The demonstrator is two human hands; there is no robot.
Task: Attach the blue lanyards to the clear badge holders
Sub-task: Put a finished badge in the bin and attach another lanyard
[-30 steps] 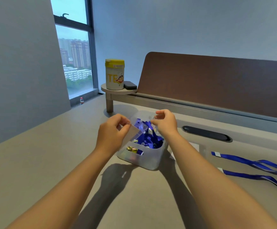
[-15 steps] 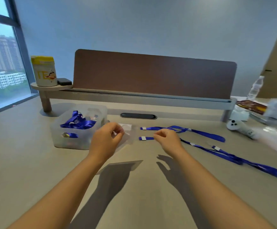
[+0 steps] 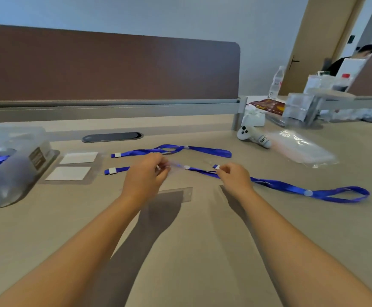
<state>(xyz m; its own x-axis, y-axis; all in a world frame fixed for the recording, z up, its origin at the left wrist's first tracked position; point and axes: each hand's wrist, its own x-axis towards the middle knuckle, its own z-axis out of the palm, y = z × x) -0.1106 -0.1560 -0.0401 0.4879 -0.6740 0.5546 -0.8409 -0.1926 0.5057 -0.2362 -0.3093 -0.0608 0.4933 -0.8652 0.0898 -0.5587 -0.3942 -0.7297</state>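
We hold a clear badge holder (image 3: 176,168) pinched in our left hand (image 3: 145,177) above the desk (image 3: 202,251). Right of it, our right hand (image 3: 233,177) pinches the blue lanyard (image 3: 291,188) end. A plastic bin (image 3: 9,173) sits far left of it.

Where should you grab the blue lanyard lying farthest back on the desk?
Probably by its white-tabbed end, coming from above. The far blue lanyard lies flat on the desk, so only a top pinch fits. That end sits clear of the crossed loop, nearest the badge holders, where it likely joins.
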